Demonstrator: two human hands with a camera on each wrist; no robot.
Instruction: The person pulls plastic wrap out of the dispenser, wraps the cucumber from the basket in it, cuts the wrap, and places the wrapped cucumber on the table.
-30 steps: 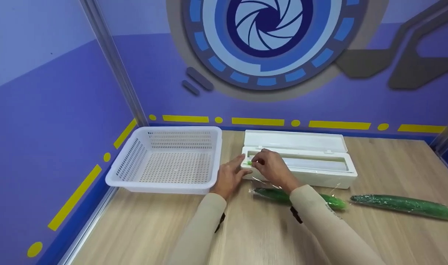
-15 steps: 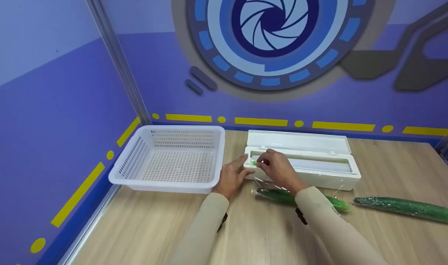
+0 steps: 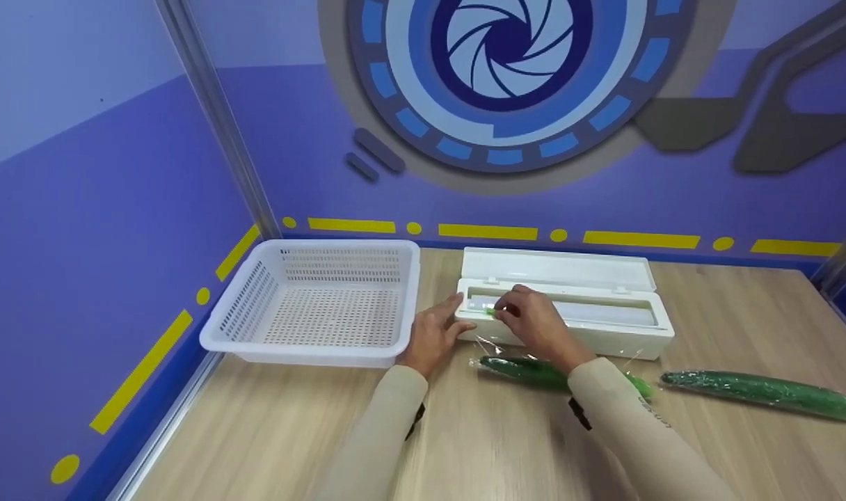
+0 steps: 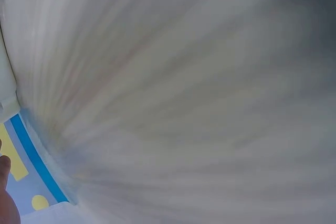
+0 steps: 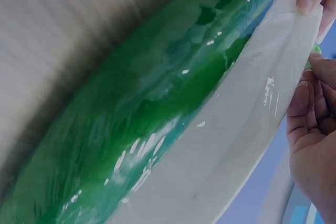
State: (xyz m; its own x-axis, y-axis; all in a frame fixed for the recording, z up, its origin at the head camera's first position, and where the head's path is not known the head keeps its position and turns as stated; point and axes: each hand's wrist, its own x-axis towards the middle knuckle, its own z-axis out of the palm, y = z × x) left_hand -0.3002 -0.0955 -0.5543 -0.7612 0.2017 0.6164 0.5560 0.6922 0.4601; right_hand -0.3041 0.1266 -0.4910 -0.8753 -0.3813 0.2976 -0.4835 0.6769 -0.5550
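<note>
A white cling film dispenser (image 3: 604,339) lies with its lid raised and a roll of film inside. My left hand (image 3: 428,339) grips its left end, thumb on the front face. On the front edge, my right hand (image 3: 534,325) pinches a small green slide cutter (image 3: 490,311), also seen in the right wrist view (image 5: 316,49). Clear film hangs from the dispenser's front over a cucumber (image 5: 131,93), which my right forearm partly hides in the head view. The left wrist view shows mostly blurred tabletop.
A second cucumber (image 3: 764,394), wrapped in film, lies to the right. On the left stands a white perforated basket (image 3: 312,355), close beside my left hand. Printed wall panels (image 3: 152,209) border the table at the back and left.
My right hand has slid a little to the right along the dispenser's front edge with the green slide cutter. The left hand stays on the dispenser's left end.
</note>
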